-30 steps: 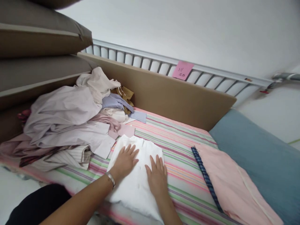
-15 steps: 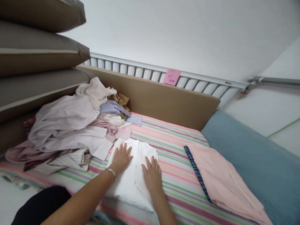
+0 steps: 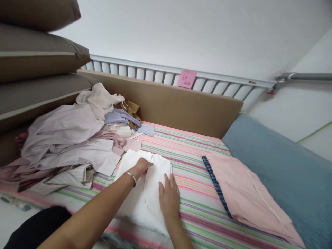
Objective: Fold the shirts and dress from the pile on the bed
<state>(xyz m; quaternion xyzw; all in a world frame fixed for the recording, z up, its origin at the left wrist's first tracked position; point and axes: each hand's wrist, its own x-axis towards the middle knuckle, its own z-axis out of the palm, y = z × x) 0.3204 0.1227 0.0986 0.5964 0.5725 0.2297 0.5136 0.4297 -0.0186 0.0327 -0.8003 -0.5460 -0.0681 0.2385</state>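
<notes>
A folded white shirt, with a button placket down its middle, lies on a striped sheet. My left hand, a silver bracelet at its wrist, is on the upper part of the shirt. Its fingers are curled and pinched at the placket, the tips partly hidden beneath the hand. Along the shirt's right edge, my right hand rests flat with its fingers stretched out. To the right lies a folded pink cloth with a blue plaid cloth showing along its left side.
A heap of loose clothes fills the left side, beside stacked brown cushions. Behind the sheet stands a brown board before a white radiator bearing a pink note. Blue fabric covers the right side.
My left hand has gone from lying flat with spread fingers to curled fingers at the placket, moving slightly right. My right hand stays flat at the shirt's right edge. The view has shifted slightly.
</notes>
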